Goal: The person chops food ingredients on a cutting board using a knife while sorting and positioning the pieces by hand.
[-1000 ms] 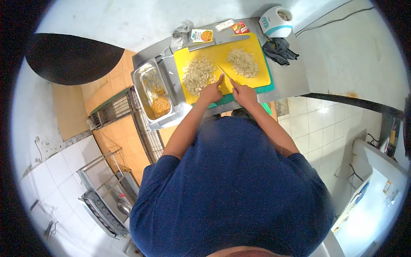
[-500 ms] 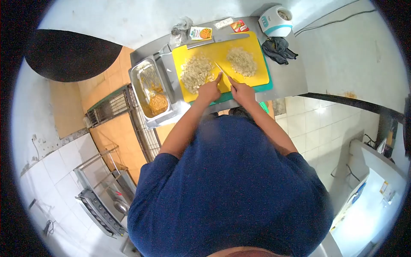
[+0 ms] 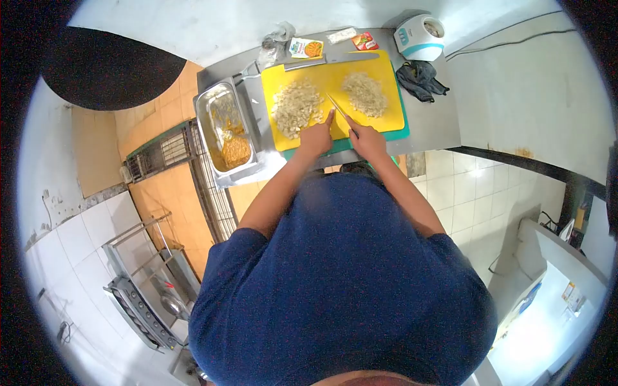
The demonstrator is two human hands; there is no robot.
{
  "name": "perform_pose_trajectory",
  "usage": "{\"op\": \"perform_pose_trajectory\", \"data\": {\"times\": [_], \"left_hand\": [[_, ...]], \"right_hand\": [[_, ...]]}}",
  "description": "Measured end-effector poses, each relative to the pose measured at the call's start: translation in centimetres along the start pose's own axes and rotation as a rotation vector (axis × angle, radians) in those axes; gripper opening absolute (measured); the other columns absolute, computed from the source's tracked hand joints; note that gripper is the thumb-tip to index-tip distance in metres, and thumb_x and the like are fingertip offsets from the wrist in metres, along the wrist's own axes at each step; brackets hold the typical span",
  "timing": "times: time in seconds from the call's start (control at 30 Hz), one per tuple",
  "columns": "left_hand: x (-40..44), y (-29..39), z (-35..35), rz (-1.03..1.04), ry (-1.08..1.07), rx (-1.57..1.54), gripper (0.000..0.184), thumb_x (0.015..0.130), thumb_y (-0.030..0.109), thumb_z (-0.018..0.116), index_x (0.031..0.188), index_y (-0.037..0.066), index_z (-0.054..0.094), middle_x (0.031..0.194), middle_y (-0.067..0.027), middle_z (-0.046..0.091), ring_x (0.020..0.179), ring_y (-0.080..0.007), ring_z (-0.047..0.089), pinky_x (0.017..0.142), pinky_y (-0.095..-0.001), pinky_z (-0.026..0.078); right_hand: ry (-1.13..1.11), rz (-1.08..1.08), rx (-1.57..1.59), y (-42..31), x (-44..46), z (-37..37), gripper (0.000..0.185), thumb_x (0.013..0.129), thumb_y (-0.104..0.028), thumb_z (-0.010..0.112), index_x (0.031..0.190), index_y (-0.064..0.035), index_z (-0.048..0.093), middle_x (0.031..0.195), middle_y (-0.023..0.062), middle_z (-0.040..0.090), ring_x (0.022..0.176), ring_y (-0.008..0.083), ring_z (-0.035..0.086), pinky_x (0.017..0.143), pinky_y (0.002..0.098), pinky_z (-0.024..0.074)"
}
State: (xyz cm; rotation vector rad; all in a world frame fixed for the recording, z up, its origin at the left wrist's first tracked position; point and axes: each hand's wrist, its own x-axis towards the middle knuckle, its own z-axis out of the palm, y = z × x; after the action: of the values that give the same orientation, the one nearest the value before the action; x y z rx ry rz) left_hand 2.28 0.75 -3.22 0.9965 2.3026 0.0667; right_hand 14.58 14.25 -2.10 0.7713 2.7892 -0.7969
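Note:
My right hand (image 3: 368, 140) is closed around the handle of a small knife (image 3: 337, 105), its blade pointing up and left over the yellow cutting board (image 3: 329, 77). My left hand (image 3: 315, 138) lies at the board's near edge with one finger stretched out beside the blade; its other fingers are mostly hidden. A small pale bit shows near that fingertip. A larger pile of pale chopped pieces (image 3: 295, 106) sits on the left of the board, and a finer chopped pile (image 3: 365, 94) on the right. A large knife (image 3: 331, 61) lies along the board's far edge.
A metal pan (image 3: 201, 119) with orange-brown food stands left of the board. Behind are a plastic bag (image 3: 275, 42), food packets (image 3: 306, 48) and a white appliance (image 3: 418, 38). A black bag (image 3: 421, 80) lies right. A green board (image 3: 400, 134) sits underneath.
The camera view has shifted slightly. The small knife's blade has turned a little away from my left fingertip. Both piles look the same.

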Motion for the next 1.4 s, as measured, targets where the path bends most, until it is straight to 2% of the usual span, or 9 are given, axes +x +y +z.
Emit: {"op": "perform_pose_trajectory", "data": {"times": [0.23, 0.33, 0.43, 0.63, 0.93, 1.03, 1.13, 1.33, 1.4], "left_hand": [[0.4, 0.1, -0.2, -0.013, -0.022, -0.004, 0.084, 0.083, 0.019, 0.059, 0.157, 0.027, 0.023, 0.09, -0.0169, 0.072, 0.08, -0.0337, 0.071, 0.07, -0.0471, 0.057], [0.0, 0.1, -0.6, -0.006, -0.024, -0.016, 0.085, 0.082, 0.019, 0.059, 0.158, 0.027, 0.021, 0.091, -0.0179, 0.072, 0.08, -0.0338, 0.071, 0.071, -0.0469, 0.057], [-0.4, 0.2, -0.3, -0.007, -0.014, -0.04, 0.087, 0.082, 0.019, 0.059, 0.158, 0.028, 0.018, 0.092, -0.0189, 0.071, 0.081, -0.0336, 0.071, 0.071, -0.0465, 0.057], [-0.5, 0.2, -0.2, -0.021, -0.028, -0.061, 0.09, 0.081, 0.018, 0.06, 0.159, 0.029, 0.015, 0.093, -0.0189, 0.071, 0.082, -0.0335, 0.071, 0.072, -0.0462, 0.057], [-1.0, 0.1, 0.0, -0.01, 0.016, -0.073, 0.091, 0.08, 0.016, 0.058, 0.159, 0.03, 0.014, 0.092, -0.02, 0.071, 0.081, -0.0347, 0.071, 0.072, -0.0465, 0.057], [-0.7, 0.0, 0.0, -0.012, -0.012, -0.062, 0.092, 0.08, 0.017, 0.057, 0.159, 0.029, 0.012, 0.091, -0.0202, 0.071, 0.08, -0.0348, 0.071, 0.071, -0.0468, 0.057], [-0.6, -0.1, 0.1, 0.008, -0.022, -0.055, 0.092, 0.081, 0.017, 0.056, 0.159, 0.029, 0.01, 0.09, -0.0203, 0.071, 0.079, -0.0347, 0.071, 0.07, -0.0473, 0.057], [-0.6, -0.6, 0.5, 0.036, -0.015, -0.027, 0.091, 0.082, 0.018, 0.055, 0.159, 0.027, 0.007, 0.089, -0.02, 0.071, 0.078, -0.0348, 0.071, 0.07, -0.0474, 0.057], [-0.5, -0.7, 0.6, 0.048, -0.008, -0.026, 0.091, 0.083, 0.018, 0.055, 0.159, 0.027, 0.006, 0.089, -0.0201, 0.071, 0.078, -0.0349, 0.071, 0.07, -0.0475, 0.057]], "right_hand": [[0.038, -0.062, -0.03, -1.2, 1.2, -1.4, 0.046, 0.092, -0.031, 0.056, 0.138, -0.0321, 0.056, 0.08, 0.0188, 0.068, 0.073, 0.0382, 0.066, 0.066, 0.0503, 0.0526], [-0.057, -0.028, -0.096, -1.0, 0.0, -1.3, 0.046, 0.092, -0.031, 0.055, 0.138, -0.0321, 0.056, 0.08, 0.0181, 0.068, 0.074, 0.0375, 0.066, 0.066, 0.0504, 0.0524], [0.008, -0.084, -0.103, 0.1, -0.5, 0.3, 0.046, 0.092, -0.031, 0.054, 0.138, -0.0316, 0.056, 0.077, 0.0168, 0.068, 0.067, 0.038, 0.067, 0.061, 0.0523, 0.0543], [0.075, -0.112, 0.021, -0.4, 2.0, 0.6, 0.044, 0.093, -0.031, 0.054, 0.137, -0.033, 0.057, 0.076, 0.0172, 0.067, 0.069, 0.0382, 0.066, 0.064, 0.0496, 0.0533], [0.065, -0.069, -0.035, -0.2, -0.1, 1.0, 0.044, 0.092, -0.031, 0.057, 0.136, -0.0326, 0.058, 0.076, 0.0178, 0.067, 0.071, 0.0379, 0.067, 0.066, 0.049, 0.0536], [0.091, -0.087, 0.054, -0.6, 1.9, 0.9, 0.044, 0.092, -0.032, 0.057, 0.136, -0.0334, 0.057, 0.077, 0.0178, 0.067, 0.073, 0.0375, 0.067, 0.067, 0.0489, 0.0535], [0.01, -0.07, 0.006, -0.9, 2.6, -0.5, 0.044, 0.092, -0.034, 0.058, 0.136, -0.035, 0.057, 0.081, 0.0173, 0.068, 0.076, 0.0369, 0.067, 0.068, 0.0484, 0.0538], [0.035, -0.033, 0.111, 0.7, 0.1, 0.8, 0.045, 0.091, -0.036, 0.058, 0.137, -0.0371, 0.056, 0.08, 0.0151, 0.069, 0.076, 0.036, 0.067, 0.069, 0.0481, 0.0541], [0.032, -0.031, 0.061, 0.8, 0.6, 0.9, 0.045, 0.092, -0.036, 0.058, 0.137, -0.0371, 0.056, 0.079, 0.015, 0.069, 0.075, 0.0362, 0.067, 0.069, 0.0481, 0.0542]]}}
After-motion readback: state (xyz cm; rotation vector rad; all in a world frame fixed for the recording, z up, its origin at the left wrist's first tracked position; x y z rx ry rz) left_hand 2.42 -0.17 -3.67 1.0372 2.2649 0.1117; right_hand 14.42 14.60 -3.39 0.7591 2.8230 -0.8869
